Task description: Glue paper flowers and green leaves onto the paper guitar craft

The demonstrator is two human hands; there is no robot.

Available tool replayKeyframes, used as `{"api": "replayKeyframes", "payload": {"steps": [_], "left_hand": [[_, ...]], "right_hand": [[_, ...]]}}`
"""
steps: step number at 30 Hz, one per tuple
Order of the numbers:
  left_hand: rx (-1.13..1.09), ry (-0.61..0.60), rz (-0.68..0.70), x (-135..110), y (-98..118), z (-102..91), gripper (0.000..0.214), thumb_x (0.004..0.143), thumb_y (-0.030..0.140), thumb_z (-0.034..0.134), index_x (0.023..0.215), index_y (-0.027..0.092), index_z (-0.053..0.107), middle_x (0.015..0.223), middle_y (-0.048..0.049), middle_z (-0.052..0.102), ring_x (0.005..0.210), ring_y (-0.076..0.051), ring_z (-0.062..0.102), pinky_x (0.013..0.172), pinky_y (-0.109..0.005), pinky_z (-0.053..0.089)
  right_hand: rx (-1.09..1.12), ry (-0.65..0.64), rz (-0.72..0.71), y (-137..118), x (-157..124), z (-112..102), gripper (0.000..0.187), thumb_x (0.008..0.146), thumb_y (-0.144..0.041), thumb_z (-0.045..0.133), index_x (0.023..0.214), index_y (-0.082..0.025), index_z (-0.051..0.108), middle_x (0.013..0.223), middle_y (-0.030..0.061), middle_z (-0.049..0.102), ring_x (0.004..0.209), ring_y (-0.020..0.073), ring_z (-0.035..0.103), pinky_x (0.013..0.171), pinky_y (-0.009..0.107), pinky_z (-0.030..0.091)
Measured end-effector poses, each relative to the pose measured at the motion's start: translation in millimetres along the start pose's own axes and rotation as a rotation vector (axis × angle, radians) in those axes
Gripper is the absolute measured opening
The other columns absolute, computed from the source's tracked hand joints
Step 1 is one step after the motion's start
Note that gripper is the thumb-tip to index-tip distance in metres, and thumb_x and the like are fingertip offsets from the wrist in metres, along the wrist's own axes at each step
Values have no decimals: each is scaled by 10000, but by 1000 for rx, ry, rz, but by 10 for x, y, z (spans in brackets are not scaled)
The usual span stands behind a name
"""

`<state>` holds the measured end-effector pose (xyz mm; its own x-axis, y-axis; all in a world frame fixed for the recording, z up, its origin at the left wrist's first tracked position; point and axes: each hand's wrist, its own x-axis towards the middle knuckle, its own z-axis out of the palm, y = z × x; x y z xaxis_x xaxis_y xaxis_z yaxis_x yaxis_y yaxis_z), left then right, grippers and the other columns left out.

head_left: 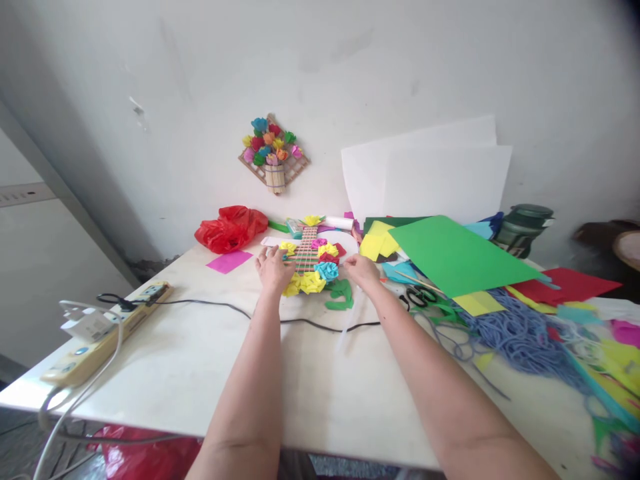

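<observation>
A stick lattice craft (306,255) lies on the table in front of me, decorated with crumpled-paper flowers. Yellow flowers (311,283) run along its near edge, with a blue flower (327,271) to their right. My left hand (275,268) rests at the craft's left side, fingers apart and their tips against it. Just right of the craft is my right hand (362,272), its fingertips pinched together; what they hold, if anything, is too small to tell. Green paper pieces (341,293) lie between the craft and that hand. Below it, a translucent strip (351,321) slants towards me.
A black cord (215,303) crosses the table from a power strip (107,337). Red plastic (233,230) sits at the back left. To the right are black-handled scissors (421,297), a green sheet (450,253), blue yarn (523,337) and a dark bottle (523,230). A flower craft (274,157) hangs on the wall.
</observation>
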<state>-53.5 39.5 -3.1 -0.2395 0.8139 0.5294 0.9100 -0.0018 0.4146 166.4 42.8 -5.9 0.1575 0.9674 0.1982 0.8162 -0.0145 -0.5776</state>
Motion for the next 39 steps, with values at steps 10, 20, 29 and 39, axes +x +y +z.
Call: {"api": "replayKeyframes", "payload": {"steps": [10,20,29,39], "left_hand": [[1,-102,111,18,42,-15,266,720,340,580,964,279,667,1235,11,574,1249,-267,354,1041,-424,212],[-57,-81,18,41,67,-98,332,736,288,541,1039,225,661,1074,-67,646,1088,-245,518,958,-344,336],[-18,-198,143,31,86,3,279,727,264,545,974,252,675,974,-37,689,1069,-246,528,1011,-377,256],[-21,-279,114,21,74,56,239,731,292,541,925,261,677,913,-18,708,977,-226,591,1012,-389,246]], "right_hand": [[-119,-22,-26,16,62,-238,353,802,-417,452,725,-188,710,764,66,698,762,181,625,598,240,379],[-433,-130,-228,-47,-23,-244,221,714,-215,550,858,-233,718,976,88,675,1030,265,526,908,413,311],[-651,-324,-331,-95,-87,-108,391,664,-240,610,1035,-127,661,1222,167,549,1287,312,263,1054,552,-31],[-635,-323,-208,-73,-55,-147,257,692,-247,612,934,-194,680,1186,124,574,1173,277,423,1050,545,87]]}}
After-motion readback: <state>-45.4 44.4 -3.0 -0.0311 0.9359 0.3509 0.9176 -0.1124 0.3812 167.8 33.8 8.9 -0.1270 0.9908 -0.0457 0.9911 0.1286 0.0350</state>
